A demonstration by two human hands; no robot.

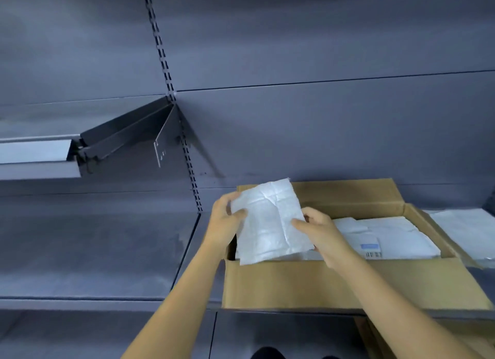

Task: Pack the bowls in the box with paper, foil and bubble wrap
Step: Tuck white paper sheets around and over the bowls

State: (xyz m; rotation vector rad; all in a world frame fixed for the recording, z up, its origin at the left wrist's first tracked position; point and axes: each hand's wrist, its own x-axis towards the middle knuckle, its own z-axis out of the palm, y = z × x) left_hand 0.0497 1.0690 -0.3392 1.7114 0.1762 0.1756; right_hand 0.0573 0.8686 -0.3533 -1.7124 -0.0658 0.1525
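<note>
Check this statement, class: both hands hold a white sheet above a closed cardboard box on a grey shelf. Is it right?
One detail is wrong: the cardboard box is open, not closed. The head view shows its flaps folded out and white packets inside. The rest stands: left hand and right hand hold the white sheet above it on the grey shelf.

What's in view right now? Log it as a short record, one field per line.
setting: grey metal shelf, one bracket shelf higher on the left
box: open cardboard box on the shelf
box contents: white packets, one with a barcode label; no bowls visible
left hand: grip on the sheet's left edge
right hand: grip on the sheet's right edge
sheet: creased white sheet held over the box's left end
beside box: another white sheet on the right
</note>
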